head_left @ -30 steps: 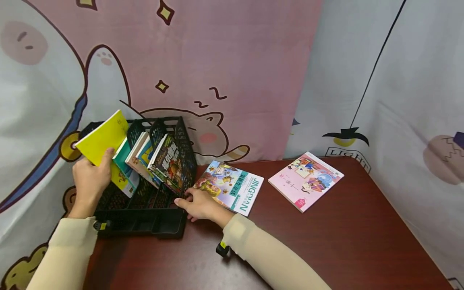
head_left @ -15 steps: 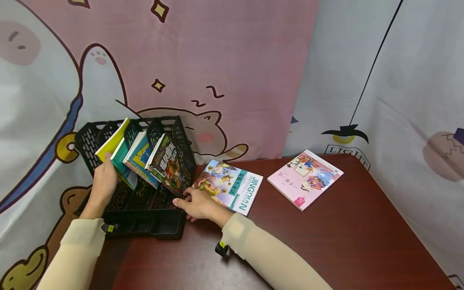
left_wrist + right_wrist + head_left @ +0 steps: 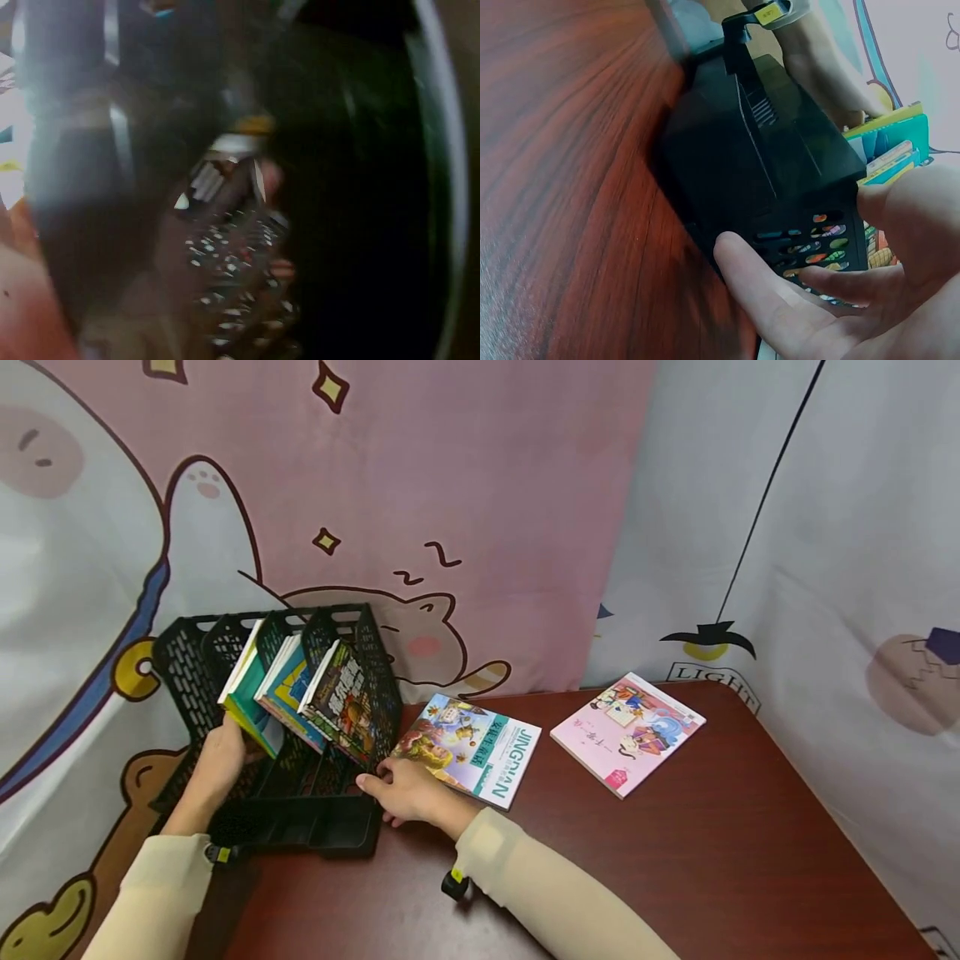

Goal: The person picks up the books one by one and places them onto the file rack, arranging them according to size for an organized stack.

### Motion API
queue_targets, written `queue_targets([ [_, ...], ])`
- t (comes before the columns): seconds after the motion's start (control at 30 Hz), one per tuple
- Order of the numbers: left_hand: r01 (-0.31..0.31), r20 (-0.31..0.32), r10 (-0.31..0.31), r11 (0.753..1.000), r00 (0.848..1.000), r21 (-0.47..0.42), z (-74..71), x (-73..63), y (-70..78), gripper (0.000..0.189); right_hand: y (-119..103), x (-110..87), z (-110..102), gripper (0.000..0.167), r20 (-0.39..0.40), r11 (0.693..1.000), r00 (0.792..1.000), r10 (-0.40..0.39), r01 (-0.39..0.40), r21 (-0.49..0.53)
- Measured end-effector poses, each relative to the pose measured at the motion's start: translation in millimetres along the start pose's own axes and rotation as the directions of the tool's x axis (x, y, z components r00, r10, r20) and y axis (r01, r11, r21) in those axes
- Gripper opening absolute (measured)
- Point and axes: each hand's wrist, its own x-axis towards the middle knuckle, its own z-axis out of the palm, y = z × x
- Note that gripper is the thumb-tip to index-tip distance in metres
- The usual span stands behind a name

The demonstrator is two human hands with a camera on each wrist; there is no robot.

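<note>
**Yellow book (image 3: 886,120) now sits lower in the black rack (image 3: 178,658), my left hand (image 3: 213,762) down with it**

On the left, that hand is at the book's lower front edge; its fingertips are hidden, so I can't tell whether they grip. The yellow book leans beside the teal book (image 3: 251,683). My right hand (image 3: 411,791) touches the rack's right side, fingers apart. Just beyond lies the JINGDIAN book (image 3: 471,750), then the pink book (image 3: 624,737), both flat on the table (image 3: 675,860).

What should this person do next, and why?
Probably ease the left hand away from the yellow book: it leans beside the teal book in the black rack, which the right hand holds at its near right corner.
</note>
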Motion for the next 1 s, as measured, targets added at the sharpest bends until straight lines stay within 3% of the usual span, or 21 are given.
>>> queue_targets([
  [0.07, 0.020, -0.161, -0.015, 0.999, 0.987, 0.030, 0.7, -3.6, 2.3, 0.073, 1, -1.3, 3, 0.065, -0.014, 1.000, 1.000, 0.008, -0.008, -0.005],
  [0.13, 0.021, -0.345, -0.013, 1.000, 0.939, 0.020, 1.1, -5.4, 8.9, 0.058, 2, -2.6, 4, 0.064, -0.032, 1.000, 0.999, 0.010, -0.010, -0.014],
  [0.2, -0.012, -0.498, -0.007, 0.999, 0.867, -0.033, 1.3, -6.0, 18.4, 0.051, 2, -4.8, 3, 0.060, -0.040, 1.000, 0.999, 0.006, -0.007, -0.027],
  [0.27, -0.101, -0.608, 0.026, 0.991, 0.794, -0.090, 0.7, -7.6, 31.2, 0.048, 3, -8.6, 0, 0.054, -0.029, 0.999, 1.000, -0.007, 0.006, -0.041],
  [0.37, -0.250, -0.731, 0.065, 0.957, 0.679, -0.147, 1.2, -16.0, 57.5, 0.044, 3, -17.8, -5, 0.044, 0.017, 0.998, 0.999, -0.039, 0.040, -0.056],
  [0.43, -0.341, -0.788, 0.110, 0.931, 0.606, -0.132, 4.3, -24.5, 77.3, 0.045, 3, -25.7, -10, 0.037, 0.052, 0.996, 0.997, -0.060, 0.063, -0.068],
  [0.47, -0.379, -0.806, 0.137, 0.918, 0.576, -0.114, 6.7, -29.4, 87.2, 0.046, 2, -30.4, -14, 0.034, 0.064, 0.995, 0.996, -0.069, 0.073, -0.073],
  [0.5, -0.411, -0.814, 0.167, 0.907, 0.557, -0.095, 9.7, -34.5, 96.8, 0.047, 1, -34.8, -17, 0.031, 0.074, 0.994, 0.994, -0.076, 0.082, -0.077],
  [0.53, -0.447, -0.812, 0.204, 0.891, 0.548, -0.078, 13.2, -39.5, 105.6, 0.047, 0, -39.4, -21, 0.029, 0.079, 0.993, 0.993, -0.083, 0.090, -0.080],
  [0.6, -0.522, -0.772, 0.299, 0.852, 0.561, -0.049, 20.9, -48.0, 120.7, 0.048, -1, -48.2, -30, 0.024, 0.080, 0.992, 0.992, -0.097, 0.104, -0.078],
  [0.73, -0.644, -0.593, 0.494, 0.763, 0.636, -0.055, 38.4, -61.4, 141.5, 0.041, -4, -63.9, -50, 0.021, 0.068, 0.989, 0.989, -0.130, 0.134, -0.059],
  [0.8, -0.680, -0.498, 0.566, 0.730, 0.658, -0.068, 49.6, -65.2, 147.1, 0.037, -6, -70.5, -60, 0.021, 0.068, 0.987, 0.986, -0.151, 0.154, -0.046],
  [0.9, -0.701, -0.369, 0.628, 0.707, 0.685, -0.098, 69.0, -69.5, 152.9, 0.035, -7, -80.1, -75, 0.021, 0.061, 0.984, 0.983, -0.174, 0.176, -0.022],
  [0.93, -0.695, -0.329, 0.632, 0.710, 0.701, -0.118, 75.3, -71.4, 155.1, 0.033, -8, -83.1, -80, 0.021, 0.058, 0.983, 0.982, -0.179, 0.181, -0.015],
  [1.0, -0.653, -0.240, 0.610, 0.733, 0.755, -0.191, 87.2, -77.2, 161.8, 0.032, -7, -88.7, -89, 0.022, 0.044, 0.982, 0.982, -0.186, 0.187, -0.019],
])
